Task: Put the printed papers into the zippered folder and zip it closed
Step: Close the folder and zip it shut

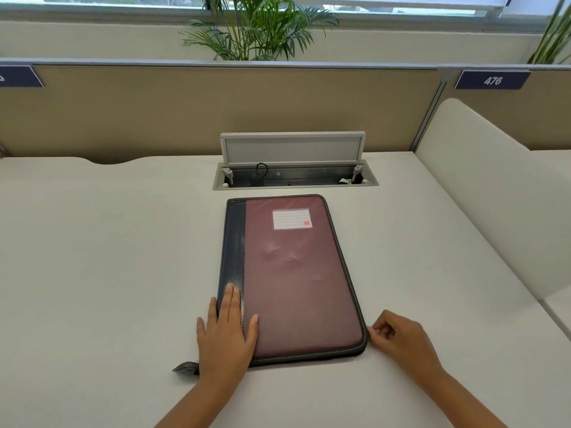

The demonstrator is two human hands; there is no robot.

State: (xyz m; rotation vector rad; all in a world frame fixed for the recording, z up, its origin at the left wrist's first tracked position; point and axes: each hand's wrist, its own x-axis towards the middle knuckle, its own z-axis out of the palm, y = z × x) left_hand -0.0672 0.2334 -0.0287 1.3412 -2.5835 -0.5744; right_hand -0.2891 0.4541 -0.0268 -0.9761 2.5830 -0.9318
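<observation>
The left hand (225,336) lies flat, fingers straight and together, pressing on the near left corner of the folder (296,279), with the fingertips on its dark spine strip and the thumb spread onto the maroon cover. The right hand (398,339) sits on the desk (108,257) just beside the folder's near right corner, its fingers curled and pinched together at the zipper edge; what they pinch is too small to make out, so whether they hold the zipper pull cannot be told.

The folder lies closed and flat in the middle of the desk, its long side running away from the person, spine on the left, a white label (292,218) near its far edge. A small dark tab (185,367) pokes out on the desk by the left wrist.

Beyond the folder's far edge, a cable tray (295,177) is sunk into the desk with its lid (292,148) standing up. Behind it runs a tan partition (154,109), bearing a blue sign (492,80) reading 476 toward the right. A plant (256,29) rises behind the partition, under a window (123,0).
</observation>
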